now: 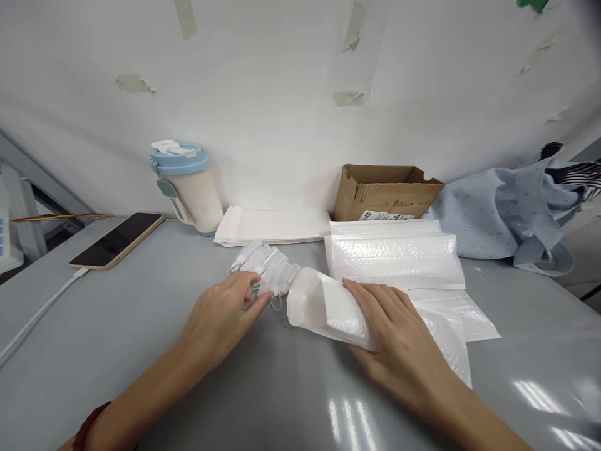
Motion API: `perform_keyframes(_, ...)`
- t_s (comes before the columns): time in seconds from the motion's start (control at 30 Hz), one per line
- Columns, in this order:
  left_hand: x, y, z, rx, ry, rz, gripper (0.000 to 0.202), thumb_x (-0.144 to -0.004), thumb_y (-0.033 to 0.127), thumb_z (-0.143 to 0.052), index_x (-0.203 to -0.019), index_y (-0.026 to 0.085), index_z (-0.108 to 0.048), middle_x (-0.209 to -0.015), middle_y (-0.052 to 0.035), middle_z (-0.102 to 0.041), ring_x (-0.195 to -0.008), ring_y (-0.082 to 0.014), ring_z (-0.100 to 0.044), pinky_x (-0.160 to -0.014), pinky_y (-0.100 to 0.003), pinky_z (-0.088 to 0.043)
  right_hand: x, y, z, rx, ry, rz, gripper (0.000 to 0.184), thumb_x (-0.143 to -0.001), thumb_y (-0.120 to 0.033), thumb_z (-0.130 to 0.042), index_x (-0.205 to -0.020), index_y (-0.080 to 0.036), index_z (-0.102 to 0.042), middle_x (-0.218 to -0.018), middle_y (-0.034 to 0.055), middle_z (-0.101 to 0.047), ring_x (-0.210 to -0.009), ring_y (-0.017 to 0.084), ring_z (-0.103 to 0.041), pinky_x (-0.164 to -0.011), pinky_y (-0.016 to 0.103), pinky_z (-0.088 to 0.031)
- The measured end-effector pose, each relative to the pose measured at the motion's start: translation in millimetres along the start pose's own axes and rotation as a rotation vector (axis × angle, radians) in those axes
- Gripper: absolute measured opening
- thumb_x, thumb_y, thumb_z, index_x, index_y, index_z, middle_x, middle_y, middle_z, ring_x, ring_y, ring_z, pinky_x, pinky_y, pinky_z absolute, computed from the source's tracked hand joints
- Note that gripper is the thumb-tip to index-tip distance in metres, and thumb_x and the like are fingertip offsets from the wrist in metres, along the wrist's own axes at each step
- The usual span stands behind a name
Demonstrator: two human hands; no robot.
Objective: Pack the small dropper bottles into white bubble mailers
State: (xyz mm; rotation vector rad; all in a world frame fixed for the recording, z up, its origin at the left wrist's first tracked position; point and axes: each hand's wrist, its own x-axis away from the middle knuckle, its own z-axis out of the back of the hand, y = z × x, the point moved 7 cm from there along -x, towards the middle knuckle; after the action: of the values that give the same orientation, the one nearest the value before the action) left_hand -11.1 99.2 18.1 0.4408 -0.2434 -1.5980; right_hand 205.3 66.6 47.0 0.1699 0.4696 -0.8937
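My right hand [399,338] is closed around a white bubble mailer [345,307], thumb below and fingers on top. The mailer's open mouth faces left. Just beyond that mouth lies a pile of small clear and whitish plastic pieces [272,266] with thin loops sticking out; their exact kind does not show. At the pile's near left edge, my left hand [223,313] pinches one piece between thumb and forefinger, its other fingers curled. More white bubble mailers [394,254] lie overlapping behind and under my right hand.
A stack of flat white mailers [282,225] rests against the wall. Around it stand a blue-lidded tumbler [200,194] and an open cardboard box [389,197]. A phone [117,241] with a white cable [42,313] lies left; a light-blue cloth bag [498,207] sits right.
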Motion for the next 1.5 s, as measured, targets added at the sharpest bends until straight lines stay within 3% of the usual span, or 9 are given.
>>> perform_keyframes(0.2,-3,5,8.4,0.007,0.088,-0.051,0.017,-0.082,0.034,-0.05,-0.081,0.02,-0.059,-0.079,-0.0012,-0.059,-0.071,-0.0191,-0.056,-0.058,-0.028,-0.04,2,1,-12,-0.05,-0.099,-0.025,0.057,-0.074,-0.014,-0.052,-0.13,-0.01,-0.042,-0.117,0.0136,-0.058,-0.104,0.026,-0.052,-0.088,0.044,-0.045)
perform_keyframes(0.33,6,22,24.8,0.089,0.149,-0.301,0.014,-0.086,0.03,-0.052,-0.091,0.019,-0.059,-0.089,-0.0029,-0.062,-0.083,-0.0193,-0.056,-0.064,-0.028,-0.044,3,1,-16,-0.074,-0.122,-0.028,0.058,-0.075,-0.014,-0.053,-0.132,-0.01,-0.041,-0.119,0.0136,-0.057,-0.106,0.027,-0.051,-0.09,0.044,-0.044)
perform_keyframes(0.47,26,48,19.9,0.023,0.062,-0.619,0.012,-0.09,0.018,-0.049,-0.095,0.017,-0.06,-0.078,-0.0031,-0.06,-0.077,-0.0192,-0.052,-0.065,-0.03,-0.045,4,-6,-14,-0.092,-0.123,0.002,0.058,-0.078,-0.017,-0.053,-0.134,-0.009,-0.039,-0.12,0.0147,-0.056,-0.106,0.027,-0.05,-0.09,0.044,-0.045)
perform_keyframes(0.6,40,64,10.6,-0.018,0.024,-0.742,0.02,-0.093,0.012,-0.044,-0.1,0.014,-0.062,-0.082,-0.0068,-0.062,-0.079,-0.0207,-0.054,-0.066,-0.031,-0.047,7,-19,-15,-0.136,-0.141,0.045,0.059,-0.079,-0.017,-0.052,-0.135,-0.009,-0.037,-0.12,0.0147,-0.055,-0.107,0.028,-0.049,-0.09,0.045,-0.044)
perform_keyframes(0.77,42,73,6.0,0.336,-0.214,-0.677,0.024,-0.095,0.015,-0.044,-0.089,0.019,-0.066,-0.083,-0.0034,-0.067,-0.082,-0.0168,-0.059,-0.077,-0.028,-0.049,9,-27,-15,-0.209,-0.15,0.056,0.06,-0.076,-0.014,-0.051,-0.134,-0.009,-0.036,-0.119,0.0151,-0.056,-0.104,0.027,-0.051,-0.088,0.046,-0.046)
perform_keyframes(0.87,33,61,19.6,0.444,-0.089,-0.52,0.023,-0.093,0.018,-0.047,-0.094,0.023,-0.069,-0.086,-0.0012,-0.071,-0.082,-0.0166,-0.063,-0.076,-0.028,-0.051,6,-20,-10,-0.207,-0.117,0.032,0.058,-0.077,-0.015,-0.049,-0.133,-0.01,-0.035,-0.119,0.0156,-0.057,-0.105,0.027,-0.052,-0.088,0.047,-0.047)
perform_keyframes(1.0,15,23,28.6,0.251,0.164,-0.16,0.019,-0.088,0.029,-0.052,-0.091,0.022,-0.069,-0.077,-0.0008,-0.069,-0.067,-0.0158,-0.06,-0.053,-0.024,-0.045,1,1,1,-0.155,-0.045,-0.07,0.056,-0.078,-0.019,-0.049,-0.132,-0.015,-0.036,-0.119,0.0151,-0.057,-0.106,0.028,-0.053,-0.084,0.046,-0.049)
perform_keyframes(1.23,2,14,-12.5,-0.088,-0.045,-0.049,0.022,-0.086,0.032,-0.047,-0.091,0.016,-0.061,-0.082,-0.0046,-0.063,-0.074,-0.0217,-0.061,-0.059,-0.03,-0.041,1,9,8,-0.146,0.017,-0.111,0.06,-0.077,-0.022,-0.051,-0.134,-0.016,-0.034,-0.12,0.0146,-0.054,-0.107,0.029,-0.053,-0.085,0.045,-0.048)
perform_keyframes(1.5,0,17,-14.2,-0.054,-0.013,-0.036,0.015,-0.082,0.026,-0.047,-0.076,0.017,-0.058,-0.071,-0.0017,-0.058,-0.063,-0.0182,-0.055,-0.053,-0.028,-0.035,0,8,9,-0.128,0.012,-0.084,0.063,-0.077,-0.021,-0.05,-0.136,-0.019,-0.03,-0.123,0.0147,-0.052,-0.109,0.031,-0.051,-0.084,0.046,-0.047)
